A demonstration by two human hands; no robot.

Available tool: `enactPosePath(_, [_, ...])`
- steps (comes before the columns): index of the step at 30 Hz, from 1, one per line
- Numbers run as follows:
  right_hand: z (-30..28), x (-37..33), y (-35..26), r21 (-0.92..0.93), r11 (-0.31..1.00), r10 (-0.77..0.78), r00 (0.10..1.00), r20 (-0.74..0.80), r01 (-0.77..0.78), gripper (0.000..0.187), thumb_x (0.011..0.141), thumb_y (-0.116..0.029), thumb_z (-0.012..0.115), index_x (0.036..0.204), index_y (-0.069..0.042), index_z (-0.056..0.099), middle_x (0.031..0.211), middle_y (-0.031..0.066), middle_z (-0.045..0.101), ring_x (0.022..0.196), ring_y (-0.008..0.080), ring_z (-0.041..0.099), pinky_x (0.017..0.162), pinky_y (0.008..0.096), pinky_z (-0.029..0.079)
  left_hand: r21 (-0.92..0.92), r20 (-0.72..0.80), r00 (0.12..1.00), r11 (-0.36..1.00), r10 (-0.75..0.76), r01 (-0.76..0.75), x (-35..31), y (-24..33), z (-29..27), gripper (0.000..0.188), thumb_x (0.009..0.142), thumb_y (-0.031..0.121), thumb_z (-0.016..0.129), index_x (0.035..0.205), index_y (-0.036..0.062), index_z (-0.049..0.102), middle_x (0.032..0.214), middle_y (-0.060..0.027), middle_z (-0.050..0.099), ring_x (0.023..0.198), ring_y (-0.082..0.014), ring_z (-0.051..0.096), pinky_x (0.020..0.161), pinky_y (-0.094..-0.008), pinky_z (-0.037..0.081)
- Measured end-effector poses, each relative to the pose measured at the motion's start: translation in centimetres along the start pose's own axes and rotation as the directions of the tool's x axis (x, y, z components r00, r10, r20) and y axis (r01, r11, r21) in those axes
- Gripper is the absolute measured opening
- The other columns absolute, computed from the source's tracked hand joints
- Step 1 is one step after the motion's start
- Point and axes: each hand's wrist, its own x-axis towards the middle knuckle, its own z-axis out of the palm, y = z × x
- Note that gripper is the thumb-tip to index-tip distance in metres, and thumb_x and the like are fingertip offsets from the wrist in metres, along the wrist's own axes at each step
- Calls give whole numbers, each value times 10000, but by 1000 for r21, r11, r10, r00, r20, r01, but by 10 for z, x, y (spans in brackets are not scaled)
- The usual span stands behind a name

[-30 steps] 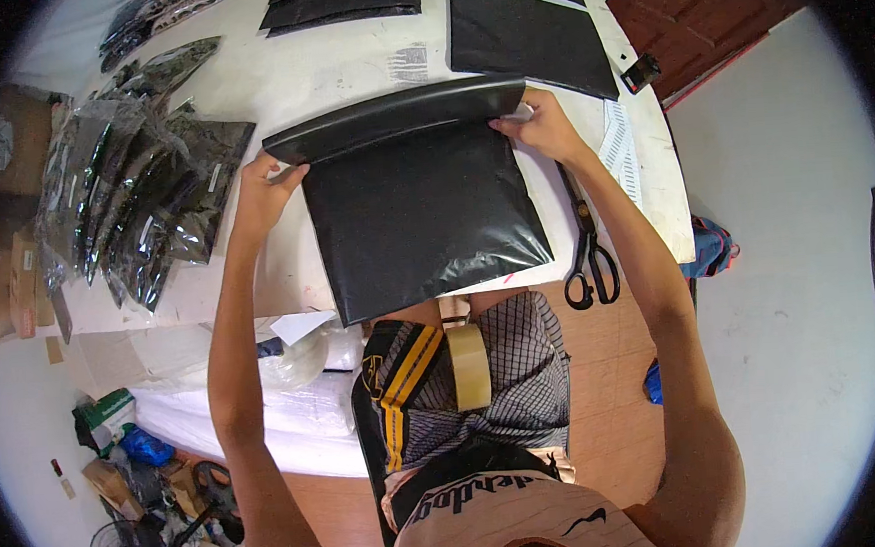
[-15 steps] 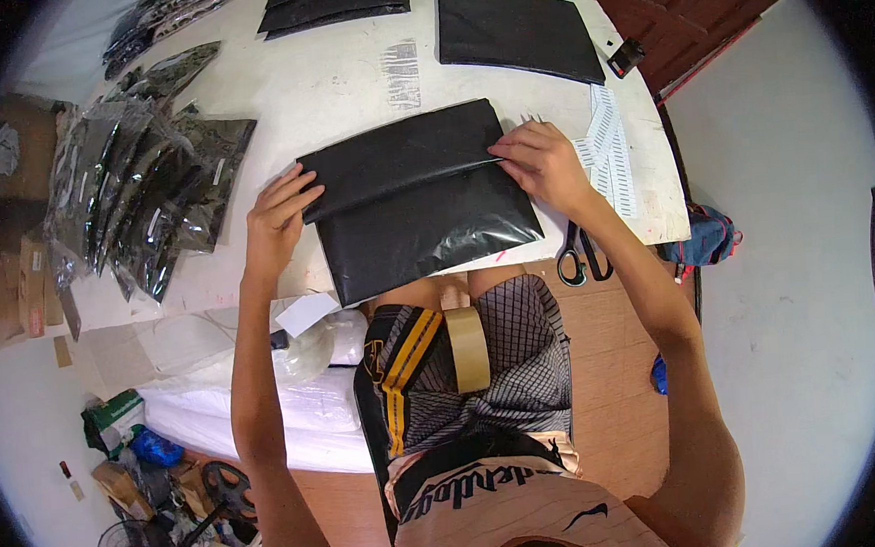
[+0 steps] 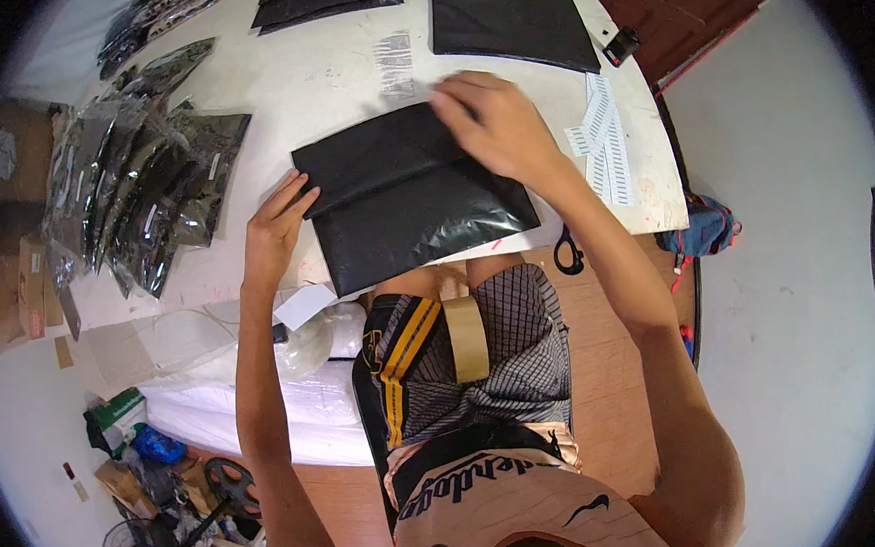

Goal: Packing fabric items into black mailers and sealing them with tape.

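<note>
A black plastic mailer bag [image 3: 404,220] lies at the table's near edge, its upper part folded over in a wide flap. My left hand [image 3: 279,223] rests at the bag's left edge, fingers stretched out with the tips on the plastic. Over the flap's upper right is my right hand [image 3: 499,129], slightly blurred, its fingers loosely bent and apart from the thumb. Nothing shows in its grasp. Strips of white printed labels [image 3: 607,148] lie right of it. Black-handled scissors [image 3: 569,253] sit at the table edge, partly hidden by my right forearm.
Clear-bagged dark garments [image 3: 147,191] are piled on the left of the white table [image 3: 335,69]. Flat black bags [image 3: 512,23] lie at the far side, near a small black device [image 3: 622,47]. A roll of brown tape [image 3: 469,340] rests on my lap.
My right hand has left the flap's right edge and moved left and farther out over its upper part. My left hand stays at the left edge.
</note>
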Motion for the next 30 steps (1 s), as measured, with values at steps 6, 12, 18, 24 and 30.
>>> enactPosePath(6, [73, 1, 12, -318, 939, 271, 857, 438, -134, 697, 983, -591, 270, 1409, -77, 470, 1465, 218, 411, 1401, 406, 303, 1161, 546, 175, 67, -33, 999, 997, 39, -37, -3, -4, -4, 419, 751, -90, 626, 1110, 105, 721, 1253, -105, 633, 1235, -291, 554, 1018, -366, 469])
enactPosePath(12, [69, -20, 23, -405, 914, 190, 917, 352, -34, 710, 955, -618, 341, 1444, -112, 435, 1492, 221, 369, 1425, 388, 265, 1172, 539, 136, -46, -190, 981, 998, 26, -36, 49, 22, -23, 310, 796, -50, 567, 1054, 40, 711, 1220, -145, 645, 1199, -334, 569, 1010, -410, 453])
enactPosePath(18, [75, -26, 19, -408, 913, 176, 909, 378, -8, 672, 955, -575, 358, 1461, -137, 412, 1518, 196, 339, 1438, 367, 244, 1179, 527, 122, 235, -8, 976, 948, -218, 214, 94, 53, 62, 398, 968, 252, 464, 1266, 17, 583, 1349, -208, 535, 1299, -391, 455, 1088, -538, 319])
enactPosePath(24, [77, -34, 27, -436, 900, 154, 925, 346, 13, 590, 961, -448, 357, 1469, -152, 400, 1526, 160, 340, 1444, 333, 242, 1185, 510, 110, 435, -109, 950, 846, -291, 309, 78, 73, 94, 484, 980, 314, 420, 1383, 58, 500, 1455, -203, 431, 1399, -385, 319, 1154, -559, 156])
enactPosePath(30, [78, -34, 25, -465, 883, 73, 961, 268, 62, 582, 944, -432, 380, 1441, -135, 440, 1511, 162, 364, 1436, 330, 260, 1187, 500, 109, 458, -157, 941, 822, -300, 338, 76, 78, 99, 514, 983, 325, 386, 1418, 63, 460, 1492, -195, 382, 1426, -368, 269, 1170, -540, 110])
